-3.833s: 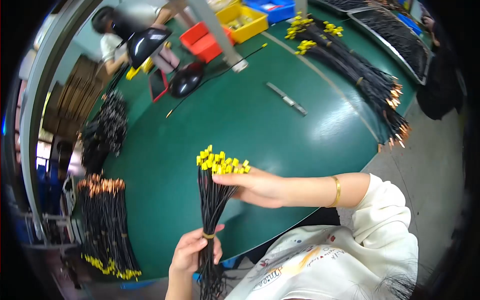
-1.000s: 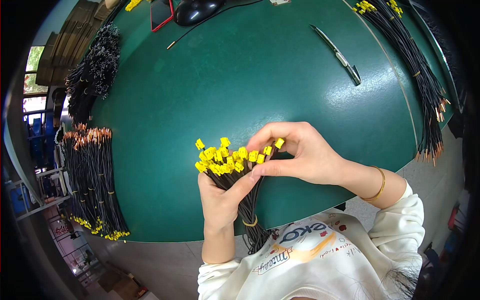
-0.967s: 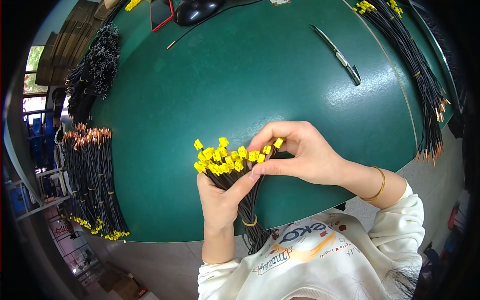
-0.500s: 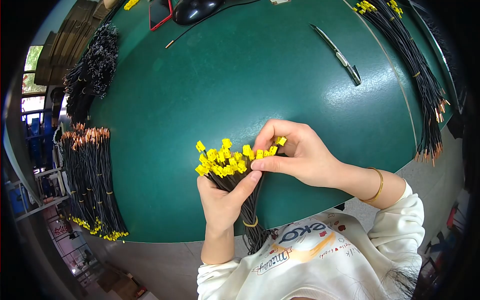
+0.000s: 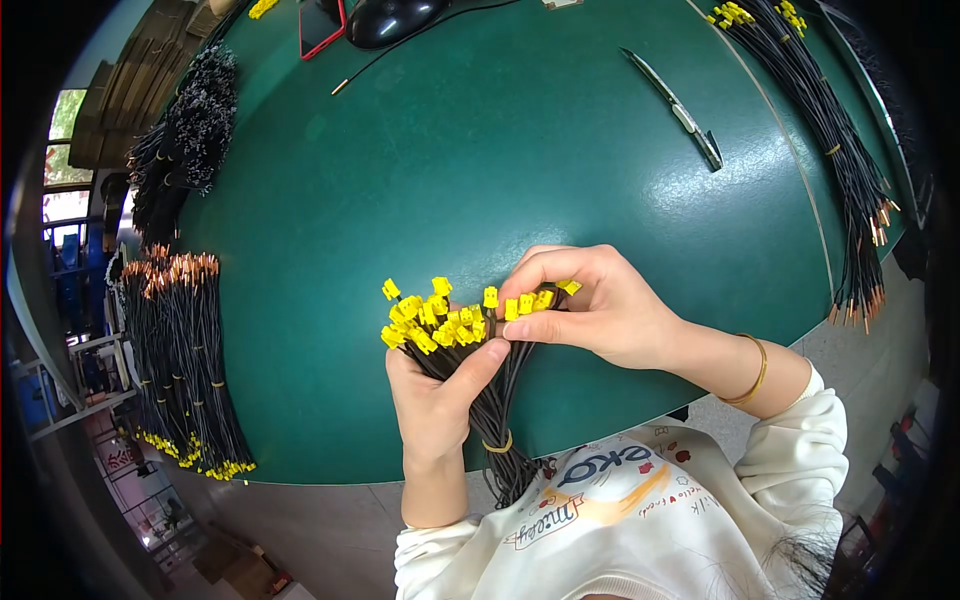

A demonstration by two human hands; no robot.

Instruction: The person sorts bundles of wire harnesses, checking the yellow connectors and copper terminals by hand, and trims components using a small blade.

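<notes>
A bundle of black cables with yellow connectors at its upper end is held over the table's front edge. My left hand is wrapped round the bundle just below the connectors, its thumb across the front. With thumb and fingers pinched, my right hand grips several of the cables near their yellow connectors, at the bundle's right side. A tan band ties the bundle lower down. The fingers behind the cables are partly hidden, and the cables' lower ends run out of sight near the white shirt.
The green table bears a pen, a black mouse-shaped object and a red-edged device. Cable bundles with copper tips lie at the left and right. A darker cable pile is at the upper left.
Since the earliest frame, my left hand has moved up from the band to the connectors, and my right hand now pinches single cables at the right. Lately, the left-hand cluster has shifted slightly left.
</notes>
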